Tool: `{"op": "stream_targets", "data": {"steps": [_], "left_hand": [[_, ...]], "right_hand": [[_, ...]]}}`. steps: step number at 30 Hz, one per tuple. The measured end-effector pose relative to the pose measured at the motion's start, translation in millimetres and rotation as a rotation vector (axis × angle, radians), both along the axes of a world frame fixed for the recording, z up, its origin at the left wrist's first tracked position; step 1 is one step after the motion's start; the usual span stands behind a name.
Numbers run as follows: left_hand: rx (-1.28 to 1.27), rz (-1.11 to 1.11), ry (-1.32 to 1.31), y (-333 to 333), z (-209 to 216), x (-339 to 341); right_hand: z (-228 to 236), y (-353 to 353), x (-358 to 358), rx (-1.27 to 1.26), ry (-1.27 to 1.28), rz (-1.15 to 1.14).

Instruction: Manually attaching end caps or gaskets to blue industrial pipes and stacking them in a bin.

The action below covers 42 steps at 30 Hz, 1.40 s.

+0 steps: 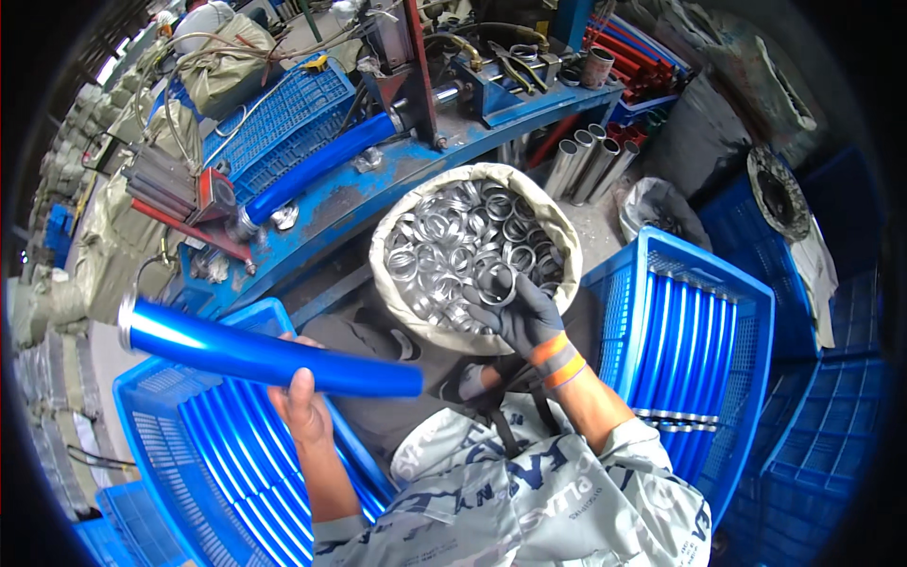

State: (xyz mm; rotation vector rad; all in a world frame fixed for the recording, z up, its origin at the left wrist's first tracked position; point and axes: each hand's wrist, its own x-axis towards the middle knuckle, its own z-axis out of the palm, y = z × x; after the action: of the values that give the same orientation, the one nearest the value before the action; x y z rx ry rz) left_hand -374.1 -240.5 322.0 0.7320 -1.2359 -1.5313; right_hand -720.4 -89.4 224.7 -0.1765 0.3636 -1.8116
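My bare left hand (302,406) is closed around a shiny blue metal tube (227,350), held slanting over the left crate. A silver collar (127,323) sits on the tube's left end; its right end is plain blue. My right hand (531,326), in a grey glove with an orange-banded cuff, grips a silver metal ring (497,283) between thumb and fingers. That ring is over a round cream fabric sack (385,283) full of loose silver rings (444,241), near the sack's front edge.
Blue plastic crates stand on both sides: the left crate (151,416) and right crate (652,248) hold rows of blue tubes. Beyond the sack is a blue workbench (350,198) with another blue tube (321,165) mounted on it, and pliers (518,71). Bare silver tubes (586,165) stand at the far right.
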Motion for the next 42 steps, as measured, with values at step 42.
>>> {"op": "stream_targets", "data": {"steps": [42], "left_hand": [[0.278,0.244,0.361,-11.5,-53.8,4.2]], "right_hand": [[112.1,-99.2,35.7,-0.008,0.835,0.336]]}}
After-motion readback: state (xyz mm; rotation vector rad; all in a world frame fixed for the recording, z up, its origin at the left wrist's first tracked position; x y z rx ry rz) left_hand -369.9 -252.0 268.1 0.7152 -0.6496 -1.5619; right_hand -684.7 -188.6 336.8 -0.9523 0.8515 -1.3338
